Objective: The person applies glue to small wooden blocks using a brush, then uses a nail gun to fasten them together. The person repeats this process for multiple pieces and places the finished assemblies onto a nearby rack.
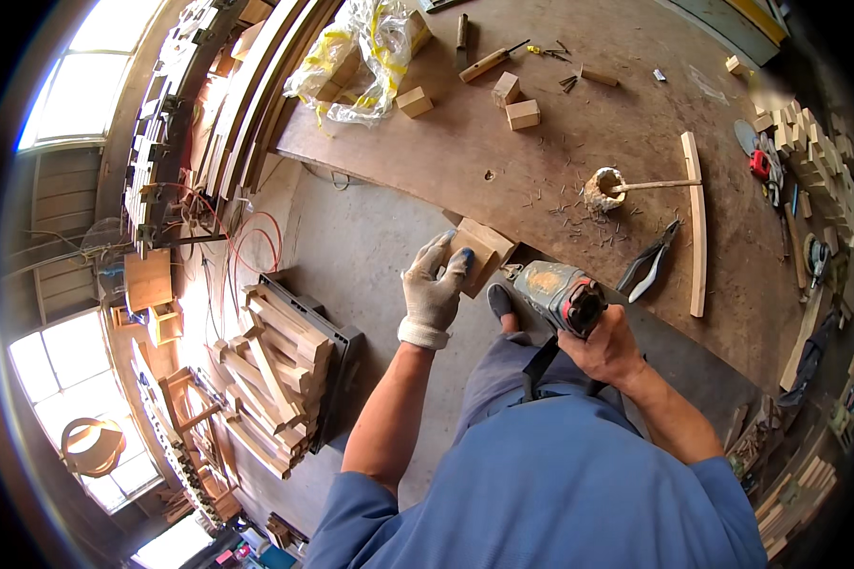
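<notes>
Wooden block (478,264) sits at near edge of the counter (399,152), gloved left hand (431,292) half-open against it, grip unclear, right hand (603,346) closed round grey power tool (552,289) just beside.

1. No words, numbers, brands or signs are showing legibly anywhere in view.
2. The power tool (552,289) is bearing worn, smudged patches on its housing; any lettering there is blurring beyond reading.
3. The clear plastic wrap (389,43) at the far side of the counter (389,152) is carrying yellow bands, and whether print is running along them cannot be told.
4. A small white-and-dark piece (659,75) is lying on the counter, appearing too tiny for any marking to be made out.
</notes>
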`<state>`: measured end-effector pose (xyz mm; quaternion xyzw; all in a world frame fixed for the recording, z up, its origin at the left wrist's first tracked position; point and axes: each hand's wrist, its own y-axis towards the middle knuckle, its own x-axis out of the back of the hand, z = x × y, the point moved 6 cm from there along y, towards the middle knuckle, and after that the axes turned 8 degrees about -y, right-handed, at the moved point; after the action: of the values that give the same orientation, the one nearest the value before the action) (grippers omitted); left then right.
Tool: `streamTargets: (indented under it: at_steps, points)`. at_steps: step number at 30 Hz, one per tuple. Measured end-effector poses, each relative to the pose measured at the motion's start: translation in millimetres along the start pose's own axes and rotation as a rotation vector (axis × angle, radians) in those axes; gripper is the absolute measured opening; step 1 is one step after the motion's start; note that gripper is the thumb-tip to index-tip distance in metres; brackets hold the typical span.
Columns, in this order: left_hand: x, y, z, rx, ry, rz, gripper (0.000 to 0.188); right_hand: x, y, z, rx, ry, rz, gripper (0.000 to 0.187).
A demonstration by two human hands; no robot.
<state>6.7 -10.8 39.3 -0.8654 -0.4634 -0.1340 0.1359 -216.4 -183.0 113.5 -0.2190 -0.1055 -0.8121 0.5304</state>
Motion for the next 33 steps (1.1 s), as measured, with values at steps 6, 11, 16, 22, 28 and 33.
streamTargets:
  at_steps: [6, 11, 16, 22, 28, 33]
  points:
    - [-0.7, 0.1, 1.6, -0.004, -0.014, 0.016, 0.041, -0.6, -0.2, -0.3, 0.0, -0.01, -0.006, 0.022]
    - [-0.5, 0.5, 2.9, -0.008, -0.009, 0.018, 0.041, 0.2, 0.4, -0.5, -0.054, 0.014, 0.007, 0.022]
    - [-0.8, -0.6, -0.4, 0.038, -0.052, 0.003, 0.045, -1.7, 0.4, -2.0, 0.033, -0.053, -0.021, 0.025]
    - [0.1, 0.5, 6.2, 0.028, -0.038, 0.002, 0.045, -6.0, -1.7, -7.1, 0.066, -0.087, -0.015, 0.025]
    - [1.1, 0.0, 7.5, 0.025, -0.016, 0.005, 0.044, -8.0, -0.6, -10.1, 0.079, -0.082, -0.047, 0.021]
    - [-0.3, -0.8, 5.0, 0.03, -0.058, 0.003, 0.045, -13.3, -3.5, -17.1, 0.15, -0.175, -0.078, 0.016]
